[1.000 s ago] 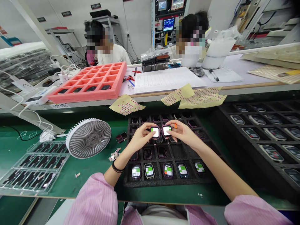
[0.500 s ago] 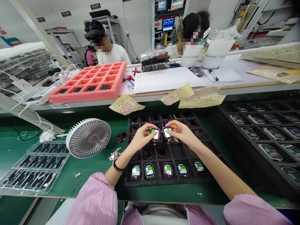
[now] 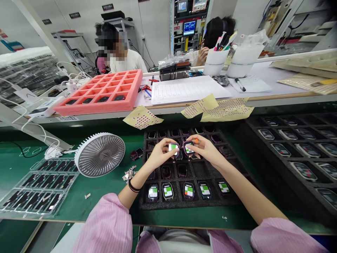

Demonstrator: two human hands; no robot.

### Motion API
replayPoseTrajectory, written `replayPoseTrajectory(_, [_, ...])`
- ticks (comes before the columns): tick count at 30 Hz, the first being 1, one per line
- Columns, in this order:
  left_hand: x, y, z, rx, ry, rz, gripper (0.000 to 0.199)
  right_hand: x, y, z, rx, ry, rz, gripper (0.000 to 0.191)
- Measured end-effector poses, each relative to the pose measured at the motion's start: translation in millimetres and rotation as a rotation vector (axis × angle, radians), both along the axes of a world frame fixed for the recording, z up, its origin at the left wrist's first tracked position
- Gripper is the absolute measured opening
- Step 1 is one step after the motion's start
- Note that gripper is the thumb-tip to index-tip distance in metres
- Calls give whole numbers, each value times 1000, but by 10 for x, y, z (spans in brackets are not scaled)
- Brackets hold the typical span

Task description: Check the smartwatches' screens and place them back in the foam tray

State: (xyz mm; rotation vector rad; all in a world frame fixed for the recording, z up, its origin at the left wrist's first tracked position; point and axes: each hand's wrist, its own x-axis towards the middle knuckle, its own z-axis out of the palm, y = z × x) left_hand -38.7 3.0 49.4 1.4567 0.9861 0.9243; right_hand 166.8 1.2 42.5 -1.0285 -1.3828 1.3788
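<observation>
My left hand [image 3: 161, 153] holds a watch [image 3: 173, 149] with a lit green and white screen, its thumb on the face. Another lit watch [image 3: 189, 148], with a purple rim, is in my right hand [image 3: 204, 149], the thumb on its lower edge. The two watches are side by side, slightly apart, above a black foam tray [image 3: 200, 170]. Several dark-screened watches lie in the tray's upper pockets. Along its front row sit several lit ones, among them a silver-rimmed watch [image 3: 167, 191] and a blue-rimmed watch [image 3: 204, 189].
A white round fan [image 3: 101, 154] stands left of the tray, beside clear plastic trays [image 3: 39, 186]. On the right is another black tray of watches [image 3: 289, 168]. A pink foam tray [image 3: 126, 102] and papers [image 3: 184, 89] lie on the shelf. Two people sit beyond it.
The watches in my hands have tilted slightly, and a little more gap shows between them. Across the shelf, the person on the right has a hand raised near the head.
</observation>
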Motion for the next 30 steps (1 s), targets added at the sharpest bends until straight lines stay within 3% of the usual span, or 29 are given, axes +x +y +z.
replayPoseTrajectory(8, [17,33,-23,-52,-24,81,40,0,13,-43,36,33,60,41])
replayPoseTrajectory(18, [-40,34,-26,7,15,-73,40,39,0,23,19,1,45,37])
replayPoseTrajectory(30, [-56,18,21,10,35,-81,36,53,-6,55,9,0,51,38])
